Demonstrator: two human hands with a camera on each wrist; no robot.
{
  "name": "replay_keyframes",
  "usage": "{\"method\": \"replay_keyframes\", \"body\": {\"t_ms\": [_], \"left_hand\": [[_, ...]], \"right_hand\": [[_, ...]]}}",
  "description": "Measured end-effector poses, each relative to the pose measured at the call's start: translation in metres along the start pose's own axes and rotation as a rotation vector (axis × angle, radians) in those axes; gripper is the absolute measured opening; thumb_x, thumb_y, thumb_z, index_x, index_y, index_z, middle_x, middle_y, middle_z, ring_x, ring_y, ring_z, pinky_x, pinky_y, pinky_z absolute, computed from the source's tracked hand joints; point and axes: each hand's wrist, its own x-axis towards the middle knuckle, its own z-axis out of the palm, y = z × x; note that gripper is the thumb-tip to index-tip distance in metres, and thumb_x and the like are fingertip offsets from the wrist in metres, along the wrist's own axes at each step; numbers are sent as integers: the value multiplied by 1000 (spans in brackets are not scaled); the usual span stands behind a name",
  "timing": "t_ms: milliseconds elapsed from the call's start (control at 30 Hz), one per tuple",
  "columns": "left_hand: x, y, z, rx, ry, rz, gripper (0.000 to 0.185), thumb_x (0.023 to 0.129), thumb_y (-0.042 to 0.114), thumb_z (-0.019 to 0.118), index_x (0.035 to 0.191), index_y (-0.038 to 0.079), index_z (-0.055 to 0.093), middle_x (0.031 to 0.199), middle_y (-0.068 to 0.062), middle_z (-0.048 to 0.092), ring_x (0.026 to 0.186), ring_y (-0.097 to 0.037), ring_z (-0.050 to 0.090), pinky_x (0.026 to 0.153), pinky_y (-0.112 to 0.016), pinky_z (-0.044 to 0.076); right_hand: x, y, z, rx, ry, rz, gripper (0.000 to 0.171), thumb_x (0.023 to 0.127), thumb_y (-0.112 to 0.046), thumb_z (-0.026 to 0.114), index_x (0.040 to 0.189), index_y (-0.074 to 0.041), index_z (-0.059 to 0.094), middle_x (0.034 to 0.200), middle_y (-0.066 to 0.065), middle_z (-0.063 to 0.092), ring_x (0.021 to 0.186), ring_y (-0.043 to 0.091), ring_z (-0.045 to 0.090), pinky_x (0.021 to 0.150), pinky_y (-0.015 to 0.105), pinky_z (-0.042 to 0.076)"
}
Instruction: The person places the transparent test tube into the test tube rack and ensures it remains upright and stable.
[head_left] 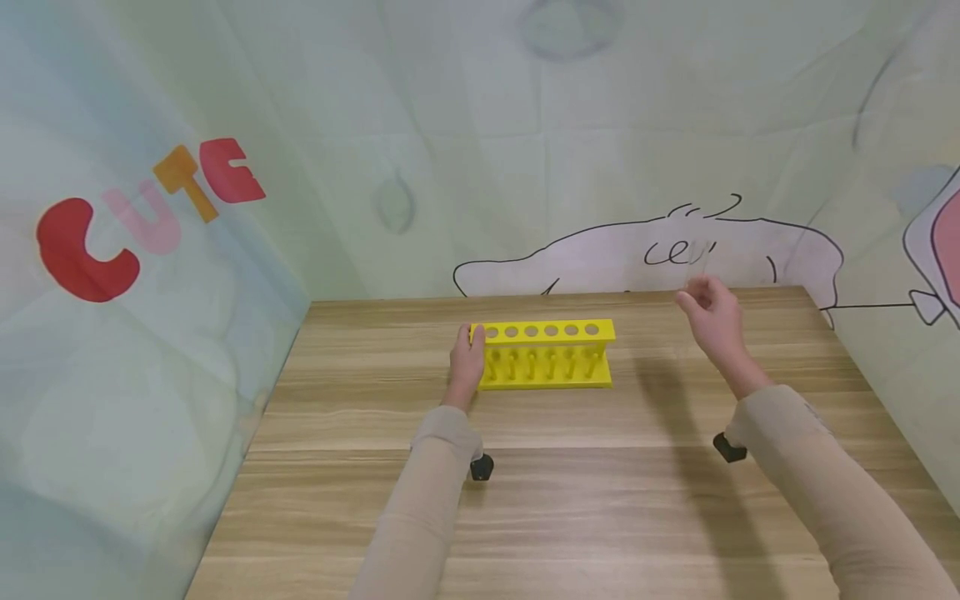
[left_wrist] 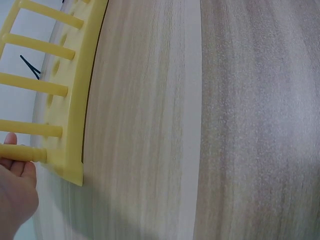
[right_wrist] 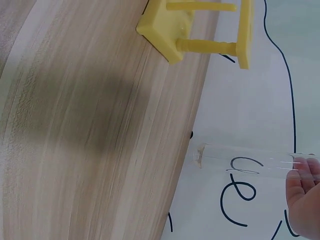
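On the wooden table [head_left: 570, 500] stands one yellow rack [head_left: 547, 354] with six round holes in its top, near the far edge. Left hand [head_left: 467, 362] grips its left end. Right hand [head_left: 712, 321], raised right of the rack, pinches one clear glass tube [right_wrist: 245, 162]. "CUTE" [head_left: 142, 221] is printed on the curtain.

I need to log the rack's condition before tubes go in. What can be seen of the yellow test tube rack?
The yellow plastic test tube rack stands upright on the wooden table, near the middle. Its top plate has a row of six round holes, all empty, joined to a flat base by rod-like posts. The left hand holds its left end; the right hand is apart from it.
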Motion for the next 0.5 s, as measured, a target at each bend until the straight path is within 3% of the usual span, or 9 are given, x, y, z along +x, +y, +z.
{"method": "replay_keyframes", "body": {"t_ms": [500], "left_hand": [[0,0,0,8,-3,26,52,94,45,28,132,11,33,136,-10,40,127,-24,35,105,-39,29]], "right_hand": [[3,-10,0,34,22,-33,33,88,-27,52,109,-1,49,86,-12,52,77,-6,47,68,11,39]]}}
